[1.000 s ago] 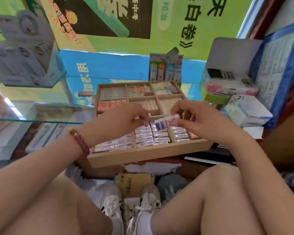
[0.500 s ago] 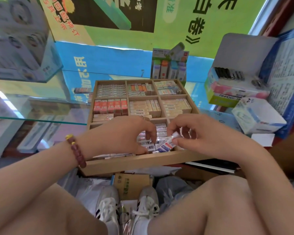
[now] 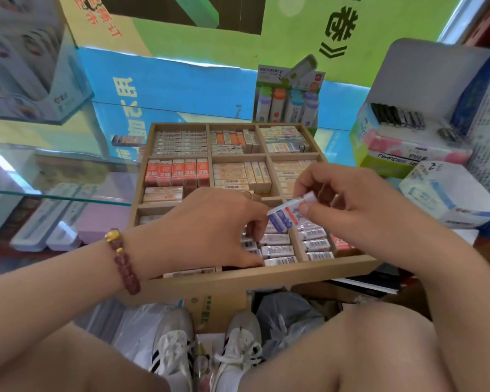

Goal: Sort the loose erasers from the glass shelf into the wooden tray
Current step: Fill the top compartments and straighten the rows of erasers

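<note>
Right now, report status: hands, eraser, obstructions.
Right hand pinches eraser, tilted above wooden tray, near row. Left hand down among packed erasers, grip unclear, crowding the slot.

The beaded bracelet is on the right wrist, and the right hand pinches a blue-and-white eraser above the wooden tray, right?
No: the head view shows the beaded bracelet on the left wrist. The right hand does pinch the blue-and-white eraser above the wooden tray.

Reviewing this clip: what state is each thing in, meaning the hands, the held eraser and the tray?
Blue-and-white eraser: tilted, lifted above the tray's front compartments.
Right hand: pinches that eraser's upper end.
Left hand: fingers curled into front middle compartment; grip unclear.
Wooden tray: compartments largely filled with packed erasers.
</note>
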